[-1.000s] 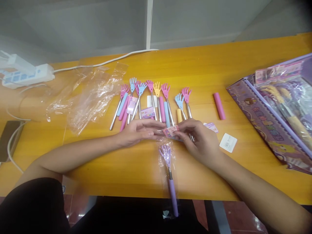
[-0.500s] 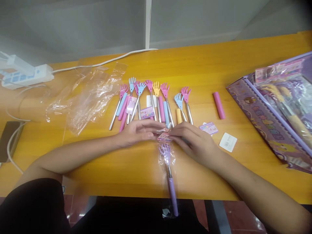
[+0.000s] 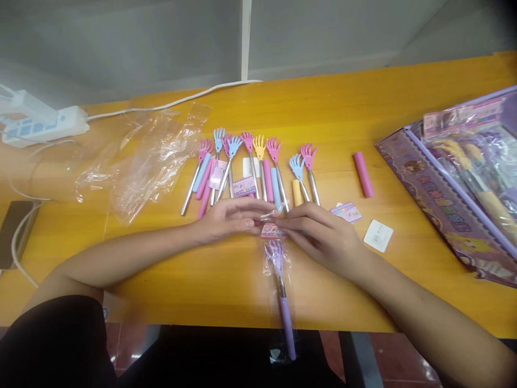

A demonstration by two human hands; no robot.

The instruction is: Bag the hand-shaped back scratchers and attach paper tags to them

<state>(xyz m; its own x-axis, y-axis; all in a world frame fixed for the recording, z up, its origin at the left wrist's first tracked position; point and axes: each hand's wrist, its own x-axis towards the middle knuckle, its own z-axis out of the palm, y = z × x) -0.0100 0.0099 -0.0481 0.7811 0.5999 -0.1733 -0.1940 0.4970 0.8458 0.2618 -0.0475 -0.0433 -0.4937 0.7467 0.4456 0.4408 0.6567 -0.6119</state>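
Note:
A purple back scratcher point(image 3: 286, 318) with a hand-shaped head lies in a clear plastic bag point(image 3: 269, 302), its handle reaching past the table's front edge. A pink printed card point(image 3: 272, 231) sits in the bag above the scratcher's head. My right hand point(image 3: 327, 237) pinches the bag's top end. From the other side, my left hand point(image 3: 228, 221) has its fingers and thumb closed at the same end; its fingertips are partly hidden. Beyond my hands lie several back scratchers, among them a blue one point(image 3: 229, 161), with loose handle sleeves such as a pink one point(image 3: 268, 180).
Crumpled clear bags point(image 3: 149, 167) lie at left, near a white power strip point(image 3: 52, 126) and its cable. On the right stand a purple display box point(image 3: 440, 199) of bagged scratchers, a loose pink sleeve point(image 3: 363, 175) and a white card point(image 3: 378, 235) on the wooden table point(image 3: 404, 108).
The bag's top and the pink card have shifted slightly between my fingers, and the bagged scratcher has slid a little toward me. My arms stay nearly still.

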